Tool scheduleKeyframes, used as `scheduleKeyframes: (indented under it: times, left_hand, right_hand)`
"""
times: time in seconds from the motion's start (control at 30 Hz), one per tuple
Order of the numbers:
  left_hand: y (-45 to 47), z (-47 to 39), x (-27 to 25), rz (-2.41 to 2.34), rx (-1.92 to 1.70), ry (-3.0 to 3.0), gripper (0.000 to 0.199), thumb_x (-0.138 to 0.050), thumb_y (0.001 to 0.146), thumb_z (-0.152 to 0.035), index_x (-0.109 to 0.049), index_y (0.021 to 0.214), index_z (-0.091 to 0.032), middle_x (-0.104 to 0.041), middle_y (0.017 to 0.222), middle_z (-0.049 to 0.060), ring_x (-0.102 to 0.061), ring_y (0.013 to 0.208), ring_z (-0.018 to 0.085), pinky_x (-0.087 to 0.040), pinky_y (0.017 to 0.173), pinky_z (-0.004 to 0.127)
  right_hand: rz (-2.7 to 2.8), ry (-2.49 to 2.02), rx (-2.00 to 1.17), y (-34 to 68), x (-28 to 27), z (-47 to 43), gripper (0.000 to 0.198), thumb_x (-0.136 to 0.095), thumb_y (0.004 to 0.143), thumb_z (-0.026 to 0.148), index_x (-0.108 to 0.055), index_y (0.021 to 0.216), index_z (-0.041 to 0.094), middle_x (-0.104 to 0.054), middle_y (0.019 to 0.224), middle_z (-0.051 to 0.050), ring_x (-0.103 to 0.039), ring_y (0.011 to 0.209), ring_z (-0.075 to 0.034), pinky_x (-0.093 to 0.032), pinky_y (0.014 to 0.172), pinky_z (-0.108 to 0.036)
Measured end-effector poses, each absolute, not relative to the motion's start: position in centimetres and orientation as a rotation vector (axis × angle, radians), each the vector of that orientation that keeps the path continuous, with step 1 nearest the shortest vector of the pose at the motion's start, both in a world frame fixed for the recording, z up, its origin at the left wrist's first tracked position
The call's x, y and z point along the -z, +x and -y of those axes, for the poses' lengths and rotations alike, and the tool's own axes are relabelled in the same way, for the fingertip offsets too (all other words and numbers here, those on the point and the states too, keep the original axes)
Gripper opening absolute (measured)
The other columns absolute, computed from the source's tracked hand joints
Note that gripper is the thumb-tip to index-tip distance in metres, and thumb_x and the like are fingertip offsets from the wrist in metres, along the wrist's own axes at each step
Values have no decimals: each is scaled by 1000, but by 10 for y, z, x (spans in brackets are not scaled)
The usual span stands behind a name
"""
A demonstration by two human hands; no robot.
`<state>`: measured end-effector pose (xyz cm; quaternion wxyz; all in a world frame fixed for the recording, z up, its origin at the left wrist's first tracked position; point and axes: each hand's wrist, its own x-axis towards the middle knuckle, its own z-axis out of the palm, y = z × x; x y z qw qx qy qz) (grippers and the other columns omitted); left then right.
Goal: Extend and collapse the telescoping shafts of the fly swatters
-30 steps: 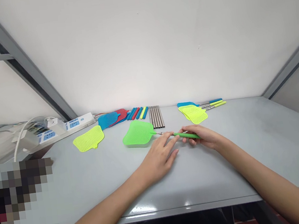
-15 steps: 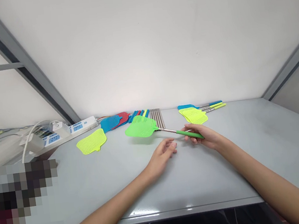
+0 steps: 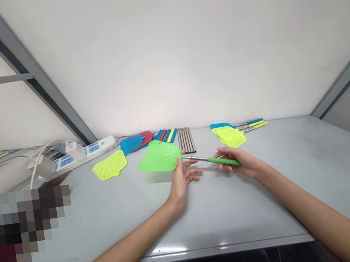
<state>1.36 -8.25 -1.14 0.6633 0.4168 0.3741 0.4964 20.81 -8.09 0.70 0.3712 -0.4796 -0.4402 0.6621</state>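
Note:
A green fly swatter [image 3: 161, 155] with a perforated head, thin metal rod and green grip is held above the table, head to the left. My right hand [image 3: 239, 162] is closed around the green grip. At the swatter's neck, my left hand [image 3: 182, 182] pinches with thumb and index finger, the other fingers loosely extended. Behind lie several metal rods [image 3: 186, 140] side by side and several coloured handle grips [image 3: 166, 136]. To the left, a loose yellow swatter head [image 3: 110, 165] lies flat near blue swatter heads [image 3: 131, 143] and a red one [image 3: 147, 137].
Yellow swatters [image 3: 232, 135] and a blue swatter [image 3: 221, 125] with rods and grips lie at the back right. A white power strip [image 3: 101, 146] with plugs and cables runs along the left. The grey table [image 3: 224, 214] meets a white wall [image 3: 166, 63].
My left hand has risen and moved left to the swatter's neck and taken hold there. The swatter head has moved slightly left and down; my right hand keeps its grip.

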Motion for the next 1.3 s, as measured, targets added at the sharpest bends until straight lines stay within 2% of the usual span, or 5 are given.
scheduleKeyframes:
  times: [0.2,0.67,0.87,1.13,1.3]
  left_hand:
    - [12,79,12,-851,-1208,958,46,-32,79,-52,-34,119,-29,-55,95,5,-61,67,15,-45,55,24]
    - [11,79,12,-858,-1253,1032,38,-27,81,-45,-48,97,-18,-59,86,5,-59,60,13,-41,51,23]
    - [12,82,12,-890,-1253,1084,37,-26,82,-45,-48,96,-19,-58,86,4,-58,58,12,-41,51,23]
    - [12,82,10,-913,-1269,1145,37,-28,82,-46,-52,88,-18,-51,74,0,-54,54,9,-40,51,22]
    - [11,86,7,-886,-1264,1266,31,-36,80,-42,-50,95,-18,-52,65,-1,-53,56,11,-40,54,23]
  right_hand:
    - [1178,-1204,-1745,204,-7,82,37,-47,73,46,-63,83,14,-58,59,-4,-39,45,-8,-30,44,-22]
    - [1200,-1184,-1753,202,-5,83,37,-46,73,45,-63,80,14,-56,55,-3,-38,44,-8,-29,44,-22]
    - [1202,-1190,-1749,203,-6,82,37,-46,73,46,-63,81,14,-55,54,-3,-40,44,-9,-29,44,-22]
    - [1169,-1205,-1739,204,-8,83,35,-48,72,46,-63,78,15,-55,53,-2,-38,44,-8,-30,45,-22]
    - [1133,-1205,-1761,206,-6,81,28,-52,71,42,-61,72,15,-54,52,-1,-38,44,-8,-30,45,-22]
